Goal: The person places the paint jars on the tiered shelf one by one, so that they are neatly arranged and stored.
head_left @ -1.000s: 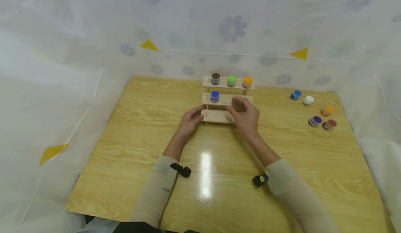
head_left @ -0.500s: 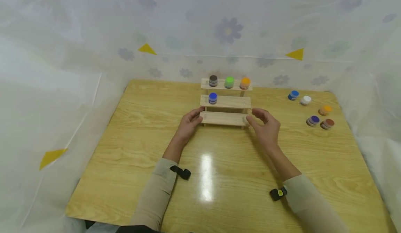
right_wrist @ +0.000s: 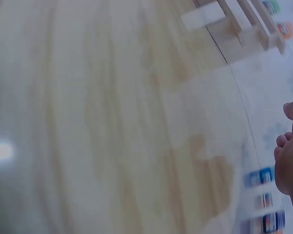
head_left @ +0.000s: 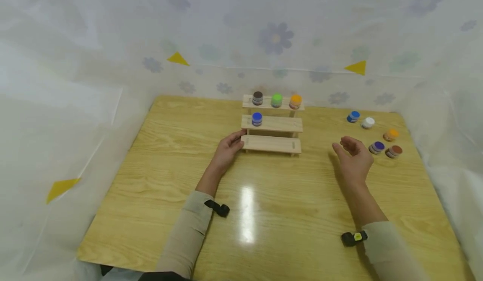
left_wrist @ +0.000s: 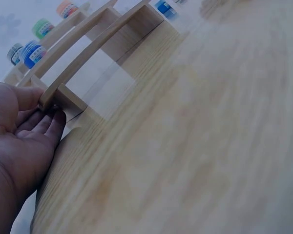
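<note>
Currently my left hand [head_left: 227, 149] steadies the three-tier pale wooden stand [head_left: 272, 123] at its lowest step, fingers relaxed against the end. My right hand [head_left: 352, 159] hovers loosely open, holding nothing, near the purple-lidded small paint jar [head_left: 377, 147] (closest of five loose jars). I judge a pickup is in hand; next comes a pinch around that lid.

Wooden three-step rack [head_left: 272, 123] upright, mid-table; purple-lidded jar [head_left: 377, 147] at right.

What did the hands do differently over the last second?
The right hand left the wooden rack and swung right toward the loose paint pots, holding nothing. The left hand stayed touching the rack's lower-left end; the pots have not moved.
</note>
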Tool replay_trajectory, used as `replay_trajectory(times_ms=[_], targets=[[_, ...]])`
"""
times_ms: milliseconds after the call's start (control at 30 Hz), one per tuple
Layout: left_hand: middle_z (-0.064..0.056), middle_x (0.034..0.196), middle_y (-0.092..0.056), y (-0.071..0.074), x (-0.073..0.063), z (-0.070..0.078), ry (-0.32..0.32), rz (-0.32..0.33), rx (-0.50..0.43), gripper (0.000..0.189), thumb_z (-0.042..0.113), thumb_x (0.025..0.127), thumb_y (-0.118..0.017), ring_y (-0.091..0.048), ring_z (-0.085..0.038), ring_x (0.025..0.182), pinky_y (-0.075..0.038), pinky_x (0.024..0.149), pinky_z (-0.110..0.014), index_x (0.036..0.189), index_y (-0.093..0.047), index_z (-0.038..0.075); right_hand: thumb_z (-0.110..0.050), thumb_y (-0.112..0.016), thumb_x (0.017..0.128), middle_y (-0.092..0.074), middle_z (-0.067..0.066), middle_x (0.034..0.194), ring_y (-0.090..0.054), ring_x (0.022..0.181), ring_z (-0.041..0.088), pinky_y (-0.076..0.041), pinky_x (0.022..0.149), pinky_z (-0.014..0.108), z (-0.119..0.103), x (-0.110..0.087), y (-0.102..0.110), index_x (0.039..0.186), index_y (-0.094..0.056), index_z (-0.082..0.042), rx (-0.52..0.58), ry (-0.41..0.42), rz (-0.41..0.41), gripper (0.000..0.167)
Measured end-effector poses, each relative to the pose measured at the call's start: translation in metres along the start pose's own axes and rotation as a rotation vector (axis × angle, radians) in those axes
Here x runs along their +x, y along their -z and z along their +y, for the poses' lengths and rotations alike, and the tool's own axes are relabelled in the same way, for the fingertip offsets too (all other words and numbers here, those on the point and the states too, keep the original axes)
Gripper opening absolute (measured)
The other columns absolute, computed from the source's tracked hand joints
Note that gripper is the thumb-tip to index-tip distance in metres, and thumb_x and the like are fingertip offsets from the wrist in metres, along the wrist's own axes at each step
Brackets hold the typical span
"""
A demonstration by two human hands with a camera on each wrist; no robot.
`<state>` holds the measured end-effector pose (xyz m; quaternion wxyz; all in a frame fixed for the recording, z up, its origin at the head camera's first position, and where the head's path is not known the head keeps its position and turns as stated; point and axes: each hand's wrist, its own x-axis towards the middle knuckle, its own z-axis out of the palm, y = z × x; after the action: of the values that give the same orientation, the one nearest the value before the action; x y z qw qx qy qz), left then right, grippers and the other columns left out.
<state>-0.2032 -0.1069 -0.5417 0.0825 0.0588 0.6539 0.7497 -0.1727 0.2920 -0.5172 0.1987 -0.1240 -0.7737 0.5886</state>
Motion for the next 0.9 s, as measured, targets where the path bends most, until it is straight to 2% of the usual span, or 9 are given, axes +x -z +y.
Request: replay_trajectory(times_ms=[67,200,333,467,633,733,900], targets=[[-0.010,0.162,-0.048,0.000,0.000,0.000,0.003,0.000,-0.002,0.047,0.006,0.109,-0.057,-0.043,-0.026,0.151,-0.042,0.120,-0.038,0.156,-0.050,0.002,-0.020,-0.085,0.093,-0.072,0.009,0.124,-0.067,0.111,0.015,-0.053,0.089,0.011,0.008,0.005,0.012,0.129,-0.073,-0.003,-0.017,-0.037,0.035,0.042],[-0.010,0.163,-0.047,0.000,0.001,-0.001,0.000,-0.004,-0.011,0.047,0.005,0.110,-0.056,-0.043,-0.027,0.151,-0.042,0.120,-0.038,0.156,-0.050,0.001,-0.016,-0.088,0.089,-0.073,0.006,0.113,-0.068,0.099,0.008,-0.055,0.084,0.010,0.019,0.015,0.034,0.125,-0.074,0.002,0.022,-0.092,0.128,0.043],[-0.010,0.164,-0.046,0.000,0.002,0.000,-0.007,-0.012,-0.008,0.047,0.006,0.110,-0.056,-0.042,-0.027,0.152,-0.042,0.121,-0.038,0.156,-0.049,0.002,-0.008,-0.089,0.085,-0.075,0.002,0.101,-0.069,0.088,0.005,-0.056,0.079,0.009,0.028,0.022,0.051,0.117,-0.075,0.007,0.061,-0.073,0.247,0.038],[-0.009,0.163,-0.046,0.000,0.002,0.001,-0.006,-0.011,-0.005,0.047,0.006,0.110,-0.056,-0.043,-0.026,0.152,-0.042,0.120,-0.039,0.156,-0.049,0.002,-0.003,-0.088,0.084,-0.077,0.001,0.097,-0.070,0.081,0.003,-0.056,0.077,0.009,0.034,0.028,0.063,0.113,-0.076,0.008,0.061,-0.034,0.345,0.033],[-0.010,0.163,-0.047,0.000,0.000,0.000,0.003,-0.004,-0.004,0.047,0.006,0.110,-0.056,-0.043,-0.026,0.151,-0.042,0.120,-0.039,0.157,-0.049,0.002,-0.010,-0.087,0.086,-0.074,-0.005,0.093,-0.067,0.081,0.000,-0.053,0.077,0.010,0.043,0.033,0.073,0.113,-0.079,0.003,-0.033,-0.038,0.444,0.031],[-0.010,0.163,-0.047,0.000,0.000,0.000,0.001,-0.002,0.002,0.047,0.007,0.110,-0.056,-0.042,-0.026,0.152,-0.042,0.121,-0.039,0.157,-0.049,0.002,-0.012,-0.088,0.086,-0.072,-0.005,0.095,-0.067,0.085,0.003,-0.053,0.080,0.011,0.049,0.038,0.078,0.115,-0.078,0.002,-0.053,-0.059,0.452,0.034],[-0.011,0.163,-0.047,-0.001,0.001,-0.001,-0.003,-0.002,0.000,0.047,0.006,0.110,-0.056,-0.042,-0.026,0.152,-0.041,0.121,-0.039,0.156,-0.049,0.001,-0.012,-0.089,0.085,-0.071,-0.004,0.104,-0.068,0.096,0.007,-0.054,0.085,0.013,0.057,0.048,0.083,0.124,-0.075,0.001,-0.049,-0.085,0.368,0.043]])
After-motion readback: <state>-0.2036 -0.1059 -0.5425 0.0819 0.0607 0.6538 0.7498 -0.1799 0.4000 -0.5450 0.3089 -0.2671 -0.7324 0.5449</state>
